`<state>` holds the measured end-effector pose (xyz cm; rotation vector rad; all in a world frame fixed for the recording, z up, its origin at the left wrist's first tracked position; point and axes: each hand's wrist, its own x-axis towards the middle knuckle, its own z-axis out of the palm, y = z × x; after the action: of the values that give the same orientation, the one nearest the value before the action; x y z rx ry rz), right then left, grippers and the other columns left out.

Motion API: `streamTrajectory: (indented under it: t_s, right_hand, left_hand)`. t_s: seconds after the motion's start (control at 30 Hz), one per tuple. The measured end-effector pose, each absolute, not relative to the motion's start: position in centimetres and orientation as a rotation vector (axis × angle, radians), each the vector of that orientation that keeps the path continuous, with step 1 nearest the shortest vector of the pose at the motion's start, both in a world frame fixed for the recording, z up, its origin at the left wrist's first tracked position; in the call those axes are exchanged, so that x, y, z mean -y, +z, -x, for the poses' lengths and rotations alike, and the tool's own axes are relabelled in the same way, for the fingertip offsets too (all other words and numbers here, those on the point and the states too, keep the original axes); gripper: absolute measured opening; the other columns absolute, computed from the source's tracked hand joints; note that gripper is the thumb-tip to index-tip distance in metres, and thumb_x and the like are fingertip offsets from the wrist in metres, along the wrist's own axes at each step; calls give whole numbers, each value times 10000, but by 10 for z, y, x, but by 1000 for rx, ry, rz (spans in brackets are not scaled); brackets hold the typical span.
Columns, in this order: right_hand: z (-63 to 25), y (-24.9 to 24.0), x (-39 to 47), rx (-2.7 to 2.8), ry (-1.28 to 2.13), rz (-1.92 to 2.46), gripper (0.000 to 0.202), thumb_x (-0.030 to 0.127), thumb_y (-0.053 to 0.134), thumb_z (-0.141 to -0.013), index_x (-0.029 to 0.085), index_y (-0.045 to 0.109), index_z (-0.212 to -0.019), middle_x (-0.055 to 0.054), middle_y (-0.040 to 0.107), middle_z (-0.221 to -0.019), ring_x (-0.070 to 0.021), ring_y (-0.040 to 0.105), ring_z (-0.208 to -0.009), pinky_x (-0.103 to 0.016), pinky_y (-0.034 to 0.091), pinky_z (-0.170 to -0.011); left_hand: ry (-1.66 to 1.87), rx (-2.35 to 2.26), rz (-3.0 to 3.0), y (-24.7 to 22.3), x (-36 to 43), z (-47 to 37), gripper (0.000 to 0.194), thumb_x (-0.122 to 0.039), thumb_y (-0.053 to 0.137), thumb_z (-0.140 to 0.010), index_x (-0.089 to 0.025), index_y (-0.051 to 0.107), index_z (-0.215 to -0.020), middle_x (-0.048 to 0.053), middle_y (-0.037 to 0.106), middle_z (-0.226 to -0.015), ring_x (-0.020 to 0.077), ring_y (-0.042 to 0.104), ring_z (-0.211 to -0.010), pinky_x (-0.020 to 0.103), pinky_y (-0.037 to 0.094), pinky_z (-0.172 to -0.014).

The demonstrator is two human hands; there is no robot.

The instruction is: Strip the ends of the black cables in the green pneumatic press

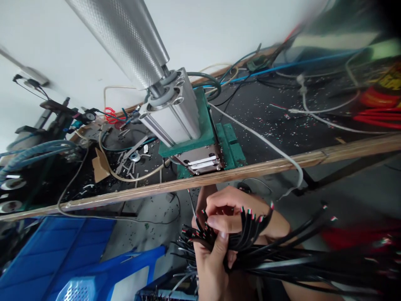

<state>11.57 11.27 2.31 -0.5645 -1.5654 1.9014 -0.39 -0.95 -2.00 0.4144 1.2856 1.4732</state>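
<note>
A thick bundle of black cables runs from the right into my hands, below the bench edge. My left hand is closed around the bundle, its thumb pressed across the cables. Above it, my right hand has bent fingers pinching at the cable ends. Several short cable ends fan upward in front of the right hand, showing red, white and green wire cores at their tips. More cable tips stick out left of the left hand. What lies between the right fingertips is partly hidden.
A green-based press with a silver cylinder stands at the bench's wooden edge. Wire scraps litter the black bench top. A white cable hangs over the edge. Below left are a blue plastic stool and a crate.
</note>
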Motion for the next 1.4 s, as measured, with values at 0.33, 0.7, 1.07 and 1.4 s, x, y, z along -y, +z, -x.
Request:
streamTrajectory:
  t_s: [0.33, 0.7, 1.07, 1.4]
  right_hand:
    - [-81, 8, -97, 1201, 1840, 648, 326, 419, 716, -916, 252, 590, -666, 46, 492, -593, -153, 396, -524, -290, 299, -516]
    - [-57, 39, -98, 963, 1408, 1011, 468, 497, 691, -1023, 243, 588, -643, 41, 529, -524, -144, 473, -479, -267, 374, -484]
    - [-47, 50, -107, 719, 1443, 1070, 472, 406, 885, -890, 234, 599, -555, 47, 589, -507, -173, 703, -533, -235, 493, -540]
    - [-47, 54, -106, 696, 1455, 1119, 484, 376, 869, -921, 245, 592, -547, 16, 724, -552, -199, 792, -604, -233, 568, -584]
  left_hand:
    - [1402, -1348, -368, -33, 24, 11, 597, -580, 1058, -731, -228, 733, -1088, -83, 522, -560, 42, 368, -390, 164, 341, -399]
    - [1395, -1311, -354, 3, 5, 11, 477, -550, 1076, -732, -216, 805, -937, -74, 514, -534, 41, 412, -442, 151, 366, -466]
    - [1318, -1236, -481, -2, -2, 38, 306, -461, 1005, -876, -197, 849, -875, -18, 652, -602, 70, 543, -478, 152, 428, -460]
    - [1308, -1244, -443, 2, -4, 33, 340, -461, 1021, -859, -197, 822, -934, -31, 670, -596, 83, 608, -499, 141, 453, -479]
